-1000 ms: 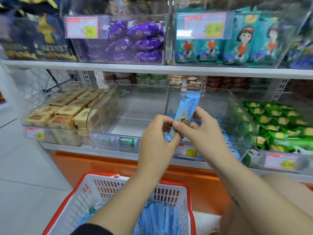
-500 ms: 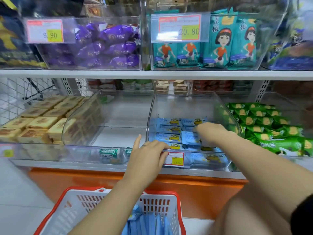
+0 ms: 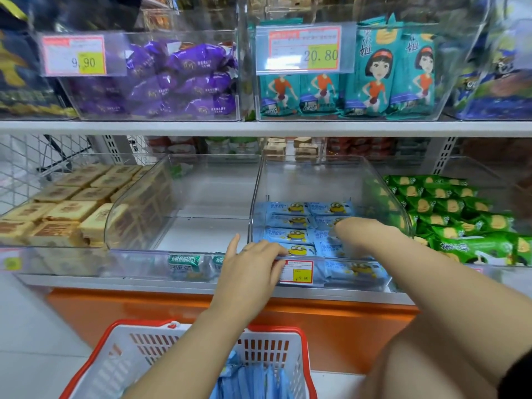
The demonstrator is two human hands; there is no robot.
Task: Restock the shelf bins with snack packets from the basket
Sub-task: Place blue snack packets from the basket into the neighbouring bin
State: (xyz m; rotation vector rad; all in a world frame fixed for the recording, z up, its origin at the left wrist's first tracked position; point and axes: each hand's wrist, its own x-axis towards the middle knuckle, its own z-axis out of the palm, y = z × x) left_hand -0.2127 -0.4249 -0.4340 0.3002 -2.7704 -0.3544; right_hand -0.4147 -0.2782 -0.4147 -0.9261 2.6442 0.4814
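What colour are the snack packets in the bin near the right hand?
The packets are light blue; head view.

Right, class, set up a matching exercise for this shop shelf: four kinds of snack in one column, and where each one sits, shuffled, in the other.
Snacks
1. purple packets
2. green packets
3. blue packets
4. tan square cakes

Places
A. lower shelf, leftmost bin in view
B. upper shelf, bin with the 9.90 tag
C. lower shelf, bin the right hand reaches into
D. lower shelf, rightmost bin in view

Pairs: 1-B, 2-D, 3-C, 4-A.
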